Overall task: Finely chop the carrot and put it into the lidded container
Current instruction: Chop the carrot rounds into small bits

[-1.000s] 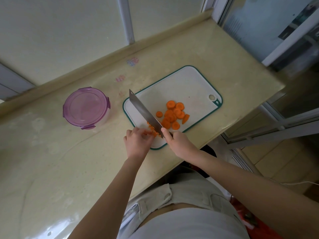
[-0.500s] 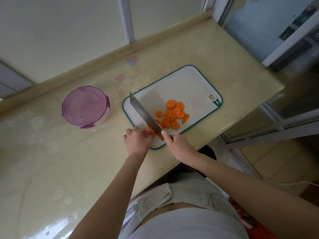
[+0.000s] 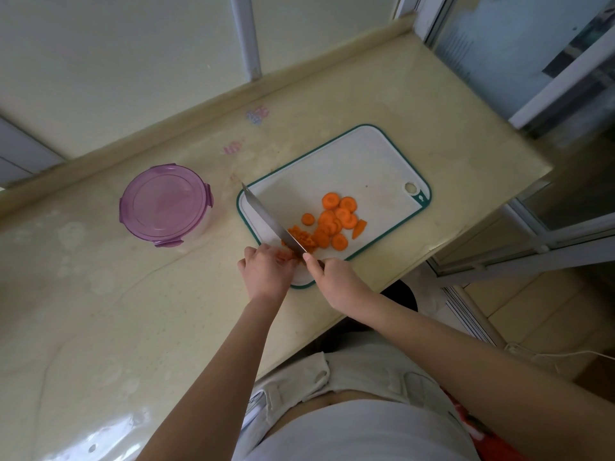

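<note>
The knife [image 3: 273, 221] is gripped by the right hand [image 3: 336, 281], whose fingers are wrapped round the handle, with one fingertip laid at the base of the blade. The handle itself is hidden inside the fist. The blade is angled away from that hand towards the far left, with its edge set down on the cutting board [image 3: 359, 161]. Just left of the right hand, the left hand [image 3: 266, 271] is placed with its fingers curled down over a carrot piece [image 3: 284, 253], which is held to the board right against the blade. A small heap of chopped carrot [image 3: 303, 239] is seen just beyond the right hand, on the blade's right side. It touches a loose cluster of round carrot slices [image 3: 336, 217] lying further ahead and to the right. The lidded container [image 3: 164, 204], closed with its purple lid, is stood on the worktop [image 3: 133, 311] well to the left of the left hand and a little ahead of it, apart from the board.
</note>
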`<state>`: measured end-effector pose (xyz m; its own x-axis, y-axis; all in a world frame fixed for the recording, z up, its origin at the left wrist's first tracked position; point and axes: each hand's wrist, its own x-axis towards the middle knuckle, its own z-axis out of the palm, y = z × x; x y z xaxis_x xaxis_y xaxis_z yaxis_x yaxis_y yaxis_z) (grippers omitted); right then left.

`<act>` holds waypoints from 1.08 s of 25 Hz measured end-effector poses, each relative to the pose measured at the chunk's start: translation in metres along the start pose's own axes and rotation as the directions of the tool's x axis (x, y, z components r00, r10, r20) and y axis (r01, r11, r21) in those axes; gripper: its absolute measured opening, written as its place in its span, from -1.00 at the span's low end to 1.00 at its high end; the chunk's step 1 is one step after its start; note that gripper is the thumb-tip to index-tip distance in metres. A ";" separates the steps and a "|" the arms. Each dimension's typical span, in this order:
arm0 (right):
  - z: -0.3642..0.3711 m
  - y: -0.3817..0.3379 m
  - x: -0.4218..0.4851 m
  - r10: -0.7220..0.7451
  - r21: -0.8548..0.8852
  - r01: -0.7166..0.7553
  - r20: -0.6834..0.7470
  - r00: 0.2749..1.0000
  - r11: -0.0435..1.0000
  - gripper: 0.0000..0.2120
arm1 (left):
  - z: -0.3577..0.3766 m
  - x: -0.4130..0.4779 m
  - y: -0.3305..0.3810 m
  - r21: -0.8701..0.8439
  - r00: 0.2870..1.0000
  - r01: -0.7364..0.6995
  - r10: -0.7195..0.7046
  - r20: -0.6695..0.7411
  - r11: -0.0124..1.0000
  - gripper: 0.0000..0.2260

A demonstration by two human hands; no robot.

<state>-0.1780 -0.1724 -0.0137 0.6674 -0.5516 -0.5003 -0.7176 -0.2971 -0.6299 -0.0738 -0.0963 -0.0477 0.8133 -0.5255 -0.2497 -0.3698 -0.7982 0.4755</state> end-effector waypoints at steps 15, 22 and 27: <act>-0.016 0.008 0.002 -0.028 0.128 0.034 -0.054 0.998 0.991 -0.45 | -0.002 -0.006 -0.001 -0.034 0.998 -0.047 0.046 -0.037 0.998 -0.88; -0.010 0.011 0.003 0.019 0.051 -0.018 -0.020 1.000 0.999 -0.43 | -0.002 -0.002 0.002 0.011 1.000 -0.009 0.009 -0.001 1.000 -0.86; -0.003 0.008 0.002 0.002 0.002 -0.002 -0.024 1.000 1.000 -0.43 | -0.003 -0.002 0.006 0.014 1.000 -0.001 0.001 -0.003 1.000 -0.84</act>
<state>-0.1832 -0.1781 -0.0179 0.6613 -0.5704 -0.4872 -0.7185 -0.2948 -0.6300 -0.0760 -0.0993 -0.0424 0.8146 -0.5250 -0.2466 -0.3763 -0.8019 0.4642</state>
